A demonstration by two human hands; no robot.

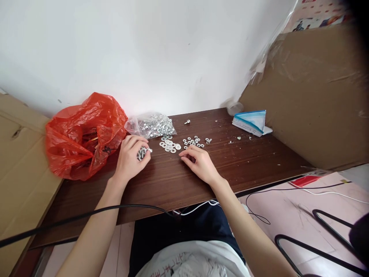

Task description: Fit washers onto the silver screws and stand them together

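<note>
My left hand (129,157) rests on the dark wooden table (253,161), fingers curled round a bunch of metal bolts (142,152). My right hand (198,161) lies near the table's middle with its fingertips pinched together just in front of a scatter of small nuts (192,141); what it pinches is too small to see. A group of flat washers (169,145) lies between the two hands. Behind the washers sits a clear plastic bag of silver hardware (152,125).
A red plastic bag (83,134) stands at the table's left. One lone bolt (187,122) lies near the wall. A blue-and-white packet (252,121) sits at the back right beside a cardboard sheet (311,96). A black cable (86,215) crosses the front edge.
</note>
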